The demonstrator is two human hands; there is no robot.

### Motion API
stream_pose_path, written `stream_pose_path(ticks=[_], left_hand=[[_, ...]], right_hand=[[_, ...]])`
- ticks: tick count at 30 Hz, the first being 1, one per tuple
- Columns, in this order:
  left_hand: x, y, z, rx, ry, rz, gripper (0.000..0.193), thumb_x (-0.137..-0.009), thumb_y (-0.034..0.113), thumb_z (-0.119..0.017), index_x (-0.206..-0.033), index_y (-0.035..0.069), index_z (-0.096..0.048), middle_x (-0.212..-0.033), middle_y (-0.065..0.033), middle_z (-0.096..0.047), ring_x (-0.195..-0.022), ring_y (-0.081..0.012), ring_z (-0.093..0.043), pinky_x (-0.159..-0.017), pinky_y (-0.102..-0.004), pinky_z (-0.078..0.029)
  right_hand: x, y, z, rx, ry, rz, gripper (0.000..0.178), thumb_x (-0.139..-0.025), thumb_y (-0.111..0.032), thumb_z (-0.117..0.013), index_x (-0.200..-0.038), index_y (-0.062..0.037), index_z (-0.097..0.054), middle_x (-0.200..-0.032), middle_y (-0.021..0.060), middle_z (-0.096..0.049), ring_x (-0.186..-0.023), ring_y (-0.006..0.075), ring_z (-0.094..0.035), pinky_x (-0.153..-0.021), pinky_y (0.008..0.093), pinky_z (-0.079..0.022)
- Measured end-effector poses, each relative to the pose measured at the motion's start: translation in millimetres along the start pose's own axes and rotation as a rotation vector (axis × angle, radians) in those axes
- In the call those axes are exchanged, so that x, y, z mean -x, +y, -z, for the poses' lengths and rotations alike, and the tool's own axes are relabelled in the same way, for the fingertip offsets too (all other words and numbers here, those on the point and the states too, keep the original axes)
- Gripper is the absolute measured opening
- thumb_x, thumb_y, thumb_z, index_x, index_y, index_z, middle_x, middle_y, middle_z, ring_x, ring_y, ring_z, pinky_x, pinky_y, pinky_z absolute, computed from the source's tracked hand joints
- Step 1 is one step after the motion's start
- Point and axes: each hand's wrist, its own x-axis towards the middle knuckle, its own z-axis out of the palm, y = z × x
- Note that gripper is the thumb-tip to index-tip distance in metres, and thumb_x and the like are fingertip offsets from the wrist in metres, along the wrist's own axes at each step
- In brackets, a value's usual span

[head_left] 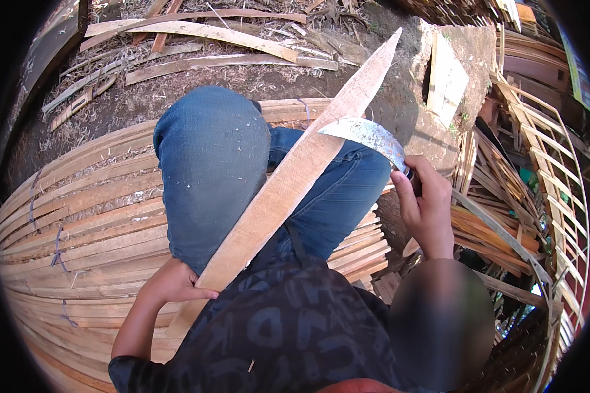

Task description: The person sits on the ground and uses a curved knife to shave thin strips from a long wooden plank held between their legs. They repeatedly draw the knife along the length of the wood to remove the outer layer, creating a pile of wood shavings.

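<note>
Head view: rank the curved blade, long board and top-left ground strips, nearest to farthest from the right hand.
1. Curved blade: in the right hand.
2. Long board: to the hand's left.
3. Ground strips: far top left.

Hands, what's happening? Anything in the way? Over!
Left hand gripping plank. Right hand holding curved blade, overlapping plank in view. Legs beneath plank, possibly in the way.

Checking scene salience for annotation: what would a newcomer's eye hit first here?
First, the long pale plank slanting across the blue jeans, the left hand holding it near its lower end. Next, the curved-bladed tool in the right hand, its tip overlapping the plank's upper half. Then the rows of wooden strips spreading at left.
</note>
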Motion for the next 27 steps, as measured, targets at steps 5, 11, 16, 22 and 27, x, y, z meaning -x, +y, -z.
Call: stream_pose_path(ticks=[5, 11, 16, 22, 27], left_hand=[[-1, -9, -1, -0.054, -0.032, -0.001, 0.06, -0.065, 0.057, -0.082, -0.056, 0.0, -0.066, -0.054, -0.0139, -0.06, -0.059, -0.0323, -0.063, -0.059, -0.0354, -0.047], [-1, -4, 4, -0.066, -0.182, 0.211, 0.046, -0.063, 0.043, -0.087, -0.081, 0.003, -0.074, -0.096, -0.0137, -0.071, -0.095, -0.0325, -0.067, -0.082, -0.0364, -0.05], [0, -1, 5, -0.079, -0.167, 0.233, 0.047, -0.063, 0.044, -0.088, -0.076, 0.001, -0.072, -0.087, -0.0144, -0.071, -0.086, -0.0319, -0.068, -0.075, -0.0352, -0.051], [-2, 4, 6, -0.083, -0.158, 0.232, 0.048, -0.062, 0.045, -0.087, -0.071, 0.001, -0.071, -0.078, -0.0137, -0.07, -0.077, -0.0303, -0.069, -0.07, -0.0343, -0.051], [0, -4, 4, -0.064, -0.132, 0.185, 0.047, -0.061, 0.045, -0.088, -0.069, 0.002, -0.072, -0.073, -0.0133, -0.07, -0.076, -0.0288, -0.069, -0.069, -0.0337, -0.051]], right_hand=[[9, -9, -7, 0.109, 0.013, 0.107, 0.019, -0.087, -0.016, -0.07, -0.095, -0.0027, -0.06, -0.071, 0.0129, -0.059, -0.056, 0.0286, -0.06, -0.049, 0.0384, -0.045], [-2, -3, -8, 0.342, -0.004, 0.133, 0.017, -0.093, -0.02, -0.06, -0.089, -0.0051, -0.054, -0.069, 0.0131, -0.058, -0.057, 0.0327, -0.06, -0.049, 0.0407, -0.045], [-27, 20, 1, 0.415, 0.119, 0.041, 0.021, -0.096, -0.022, -0.055, -0.085, -0.0048, -0.052, -0.07, 0.0169, -0.059, -0.059, 0.0373, -0.059, -0.052, 0.0453, -0.045], [-53, 40, 14, 0.548, 0.198, 0.082, 0.026, -0.098, -0.024, -0.051, -0.082, -0.0027, -0.052, -0.066, 0.0194, -0.059, -0.063, 0.0411, -0.059, -0.054, 0.0477, -0.044], [-86, 126, 79, 0.528, 0.443, -0.27, 0.043, -0.103, -0.031, -0.041, -0.085, 0.0039, -0.057, -0.073, 0.0232, -0.058, -0.068, 0.0393, -0.057, -0.061, 0.0466, -0.042]])
